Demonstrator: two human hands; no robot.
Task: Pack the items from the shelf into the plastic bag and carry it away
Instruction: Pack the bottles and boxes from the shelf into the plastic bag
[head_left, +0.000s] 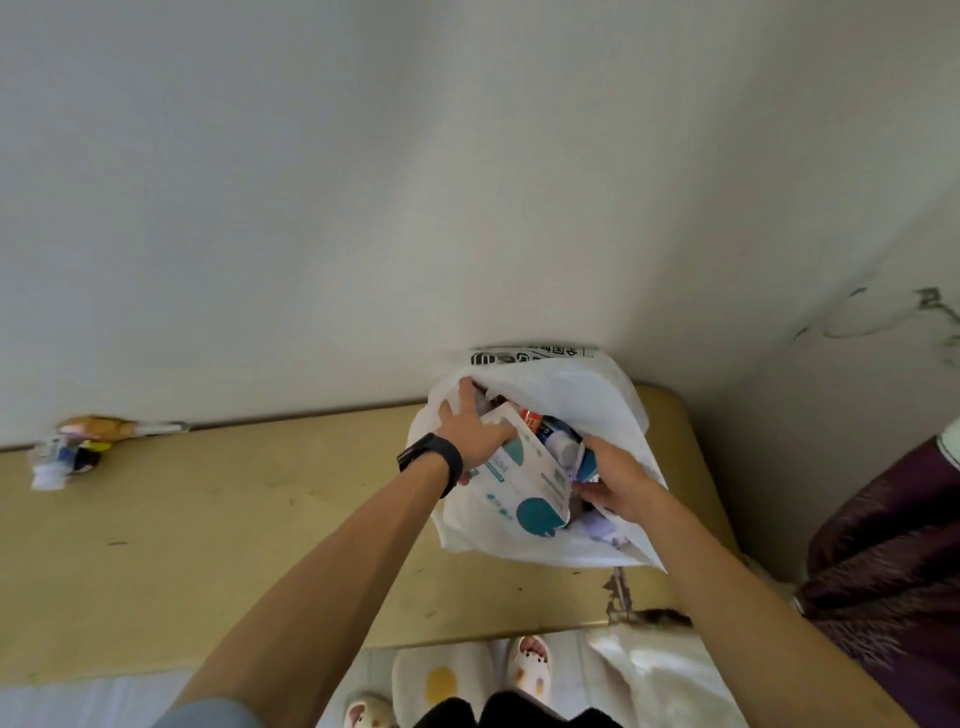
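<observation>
I have both arms stretched forward and down, bare forearms converging. My left hand (475, 431) lies palm down with fingers spread and nearly straight. My right hand (618, 480) turns inward, its fingers curled under, out of my sight.

Only 1 view: a wide-angle camera on the head looks forward and steeply down along both forearms (322, 597). It sits close above the plastic bag (597, 400) on the tan shelf (208, 519), with the wall (363, 182) filling the upper half and slippers (530, 665) at the bottom edge.
</observation>
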